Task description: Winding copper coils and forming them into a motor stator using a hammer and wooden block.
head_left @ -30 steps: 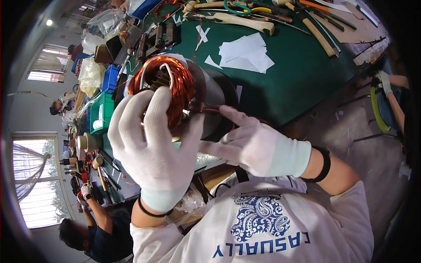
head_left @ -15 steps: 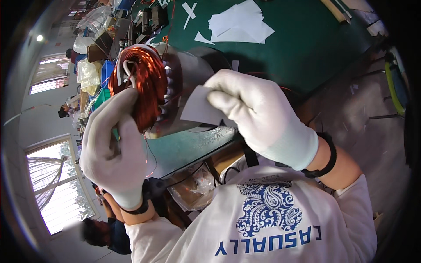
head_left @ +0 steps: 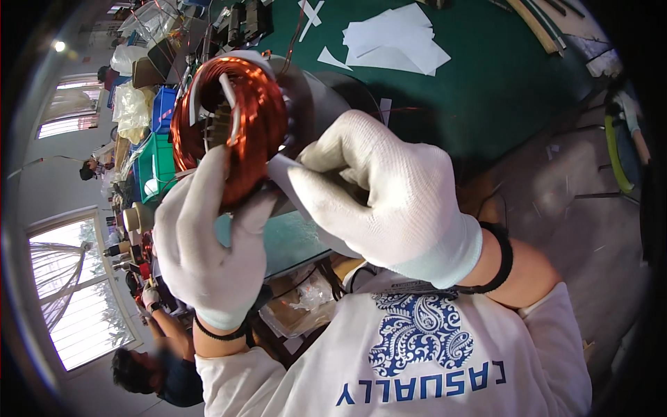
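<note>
On my feed, the right hand [head_left: 379, 194] pinches a white slip [head_left: 282, 170], mostly hiding it, by the copper coil [head_left: 258, 128] at left. The left hand [head_left: 212, 243] clasps the coil's near edge; I can't make out its thumb tip.

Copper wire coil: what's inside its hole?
Inside the copper wire coil, brownish ridges and a white strip show. The left hand hides what lies lower down.

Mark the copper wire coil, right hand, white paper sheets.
Copper wire coil [head_left: 262, 121], head view: outer windings.
Right hand [head_left: 397, 198], head view: middle of glove.
White paper sheets [head_left: 396, 40], head view: pile's middle.
</note>
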